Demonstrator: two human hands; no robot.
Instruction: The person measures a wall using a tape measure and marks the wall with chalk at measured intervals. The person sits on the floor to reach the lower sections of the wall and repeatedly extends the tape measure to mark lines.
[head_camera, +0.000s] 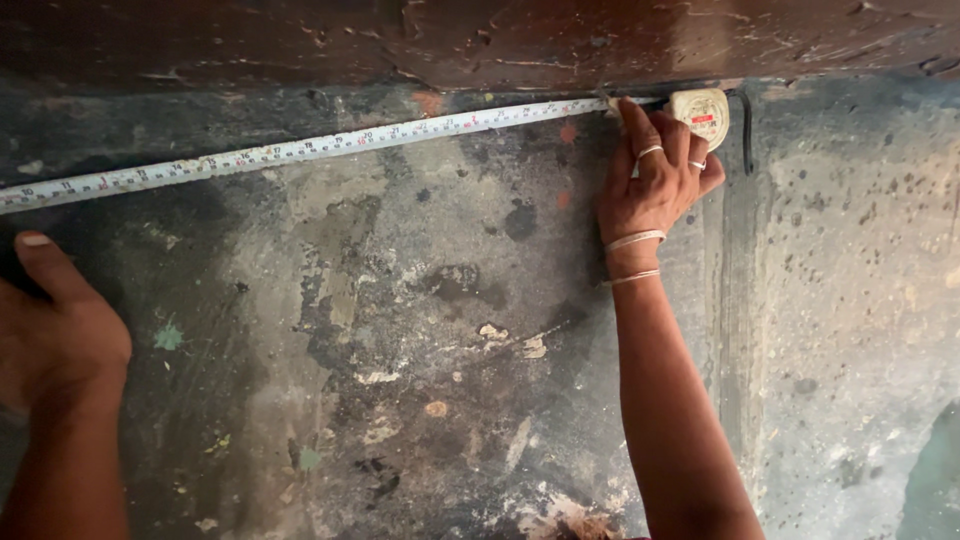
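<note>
Forearms come in from the bottom edge, nearest me. Left hand (60, 340) sits low at the frame's left, thumb pointing up, below the tape blade; its fingers are out of frame, so I can't tell how open they are or if they grip anything. Right hand (655, 180) reaches further up, bangles on the wrist, rings on two fingers. I see its fingers curled around the cream tape measure case (700, 115), index finger pressing the blade near the case. White tape blade (300, 150) runs from the case leftward, sloping slightly down, out past the left edge, lying along the stained, pitted concrete wall (430, 330). Beyond it, a scratched dark brown wooden beam (480, 40) spans the top, blade just under it.
</note>
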